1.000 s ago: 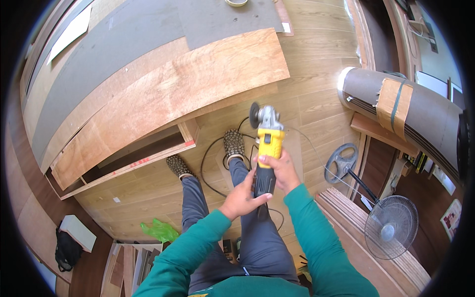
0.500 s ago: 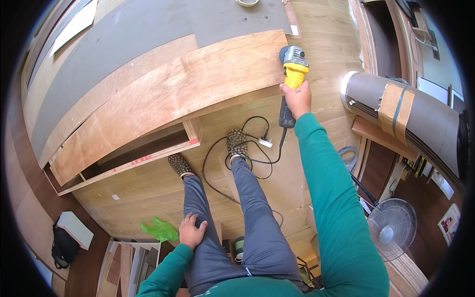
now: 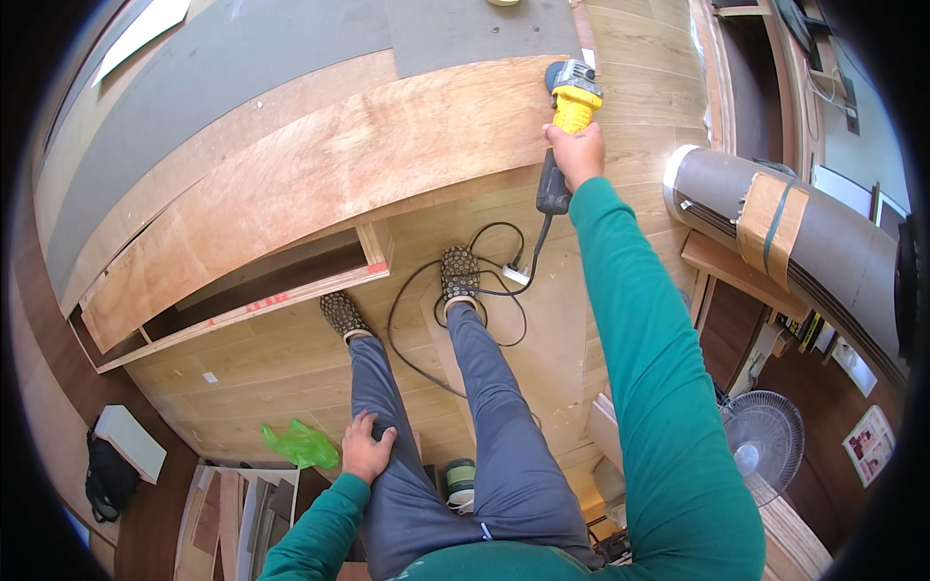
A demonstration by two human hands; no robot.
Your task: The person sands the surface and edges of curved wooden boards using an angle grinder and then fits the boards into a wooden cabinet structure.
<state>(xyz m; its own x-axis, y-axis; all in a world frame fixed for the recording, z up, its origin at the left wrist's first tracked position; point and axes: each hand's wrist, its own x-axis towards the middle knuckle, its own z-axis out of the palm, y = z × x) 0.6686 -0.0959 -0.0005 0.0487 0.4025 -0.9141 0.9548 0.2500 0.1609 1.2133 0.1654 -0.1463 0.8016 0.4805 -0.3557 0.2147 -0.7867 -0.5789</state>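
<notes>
My right hand (image 3: 578,153) is wrapped around the yellow body of an angle grinder (image 3: 576,100). The grinder's disc side sits against, or very close to, the right end of a long plywood board (image 3: 339,150); exact contact is hard to tell. From the tool's black rear end a power cord (image 3: 536,254) runs down to the floor in loops. My left hand (image 3: 367,449) lies on my left thigh, fingers spread, holding nothing. Under the board is an open wooden frame (image 3: 281,293) with red marks along its near edge.
Cord loops lie around my right shoe (image 3: 459,273), with a white plug (image 3: 514,275) beside it. Grey sheets (image 3: 291,48) stretch behind the board. To the right are a large grey roll (image 3: 717,184) and a fan (image 3: 763,441). A green plastic bag (image 3: 301,444) lies at lower left.
The grinder in my right hand has moved away from me along the board's end, toward its far corner. My left hand stays on my thigh. The view has shifted slightly.
</notes>
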